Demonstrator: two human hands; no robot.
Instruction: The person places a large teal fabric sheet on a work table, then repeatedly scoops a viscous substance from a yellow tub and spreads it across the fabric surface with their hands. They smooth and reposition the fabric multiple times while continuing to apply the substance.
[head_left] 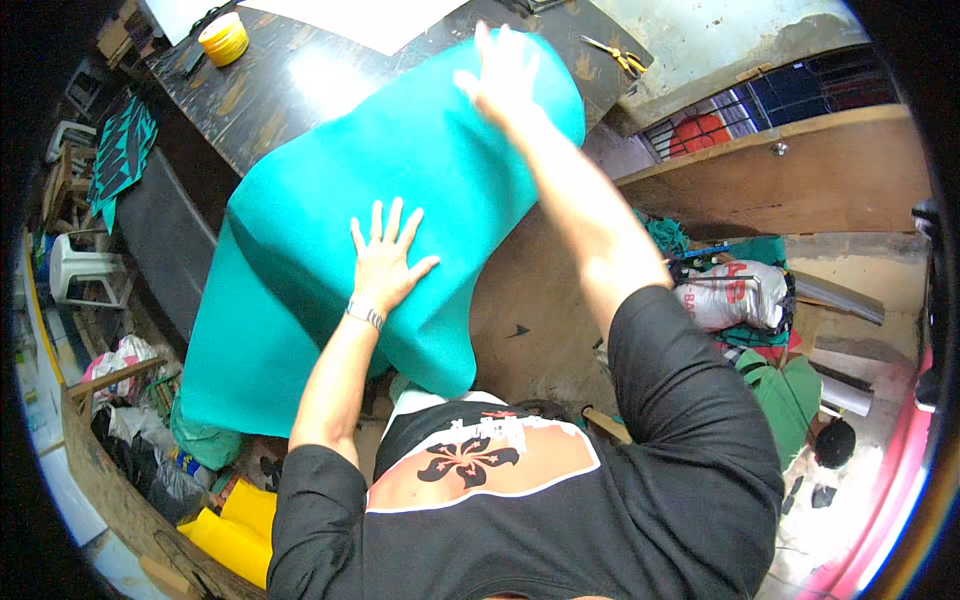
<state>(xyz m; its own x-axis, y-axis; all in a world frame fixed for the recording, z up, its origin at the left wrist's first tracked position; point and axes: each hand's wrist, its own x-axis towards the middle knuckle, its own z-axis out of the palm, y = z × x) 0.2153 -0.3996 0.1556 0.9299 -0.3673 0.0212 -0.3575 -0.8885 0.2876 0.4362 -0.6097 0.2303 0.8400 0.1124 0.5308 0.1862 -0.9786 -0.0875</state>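
Note:
A large teal sheet, soft and bendy in look, lies over the near edge of a dark worn table. Its near part hangs down in folds toward my body. My left hand rests on the sheet near its middle, fingers spread, a metal watch on the wrist. Farther away, my right hand reaches out to the sheet's far right end, fingers apart and somewhat blurred. Neither hand grips anything that I can see.
Yellow tape rolls sit at the table's far left, yellow-handled pliers at its right corner. A white plastic chair stands left. At right are a wooden board and a white sack; yellow sheet material lies lower left.

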